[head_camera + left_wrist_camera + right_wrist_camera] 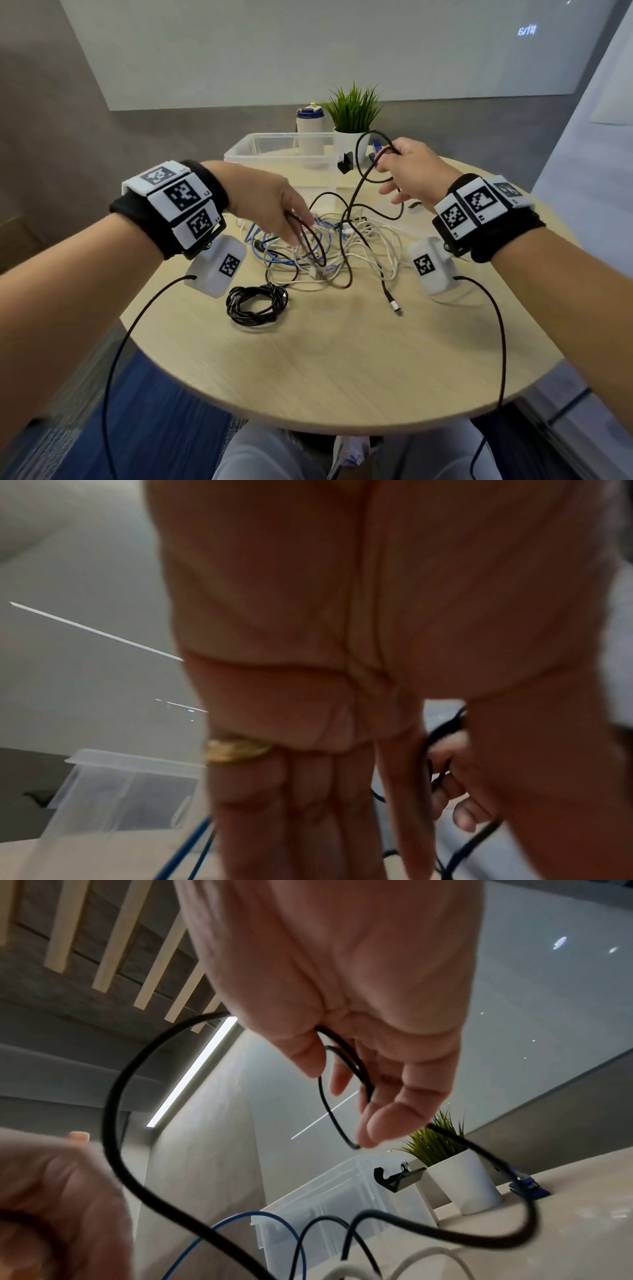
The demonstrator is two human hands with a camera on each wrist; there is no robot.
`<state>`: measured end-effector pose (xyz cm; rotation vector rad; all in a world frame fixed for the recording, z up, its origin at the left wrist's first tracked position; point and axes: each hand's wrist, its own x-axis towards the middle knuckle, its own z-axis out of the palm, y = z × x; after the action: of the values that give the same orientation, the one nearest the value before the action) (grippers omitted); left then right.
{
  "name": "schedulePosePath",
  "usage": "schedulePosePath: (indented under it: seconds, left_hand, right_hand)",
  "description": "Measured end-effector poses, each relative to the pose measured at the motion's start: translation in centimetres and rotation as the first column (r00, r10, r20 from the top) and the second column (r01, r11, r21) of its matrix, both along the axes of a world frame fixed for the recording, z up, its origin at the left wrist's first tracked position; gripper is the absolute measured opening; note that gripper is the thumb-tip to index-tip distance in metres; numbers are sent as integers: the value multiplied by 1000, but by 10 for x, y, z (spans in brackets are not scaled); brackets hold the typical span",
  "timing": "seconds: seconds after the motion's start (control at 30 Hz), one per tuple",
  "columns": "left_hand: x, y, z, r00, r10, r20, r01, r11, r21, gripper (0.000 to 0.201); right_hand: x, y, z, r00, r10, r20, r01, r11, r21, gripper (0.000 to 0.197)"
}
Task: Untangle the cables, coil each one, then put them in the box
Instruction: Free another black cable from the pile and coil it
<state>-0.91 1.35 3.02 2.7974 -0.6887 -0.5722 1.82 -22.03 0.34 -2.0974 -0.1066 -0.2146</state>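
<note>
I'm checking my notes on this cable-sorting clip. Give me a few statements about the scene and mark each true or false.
1. The right hand holds a black cable raised above the table. True.
2. A coiled black cable already lies in the box. False: the coil lies on the table, near the person, outside the box.
3. The left hand reaches into the tangle and grips a black loop. True.
4. The tangle holds only black cables. False: white and blue ones are in it too.
5. The plant stands in front of the tangle. False: it stands behind it, beside the box.
</note>
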Motion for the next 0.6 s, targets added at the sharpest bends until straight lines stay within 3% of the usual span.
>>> schedulePosePath:
  seconds: [0.07, 0.1, 0.17, 0.23, 0.33, 0.4, 0.43, 0.5, 0.6]
  left_hand:
    - [-4, 2, -2, 997, 7, -70, 0, 995, 96, 71]
    - [-4, 3, -3, 998, 2, -68, 2, 999, 50, 85]
    - [-5, 0, -6, 1000, -14, -6, 12, 985, -174, 90]
    - [-7, -8, -9, 996, -8, 89, 41, 926, -376, 79]
    - [-13, -23, -11, 989, -18, 146, 87, 870, -485, 37]
    - [-15, -30, -11, 986, 9, 167, 88, 819, -567, 17]
    - [-15, -32, -10, 986, 37, 161, 73, 773, -630, 14]
    - [-12, -32, -8, 989, 100, 105, 19, 633, -774, 17]
    - [-5, -29, -4, 980, 185, 73, -17, 442, -897, 18]
  right_hand:
    - [-1, 2, 2, 999, -25, -36, 23, 998, -66, 21]
    - [0, 3, 3, 998, -37, -53, 33, 996, -82, 22]
    - [-2, 7, 5, 997, -47, -65, 40, 993, -110, 21]
    - [-3, 11, 7, 998, -29, -54, 18, 981, -195, 19]
    - [-5, 17, 7, 999, -7, -48, -5, 969, -248, 22]
    - [-6, 19, 4, 999, 26, -27, -29, 993, -116, 24]
    - [-6, 19, 2, 999, 39, 11, -39, 998, -53, 34]
    - [-11, 18, 0, 993, 25, 118, -32, 998, 50, 49]
    - [-20, 20, -2, 984, 40, 174, -88, 956, 280, 27]
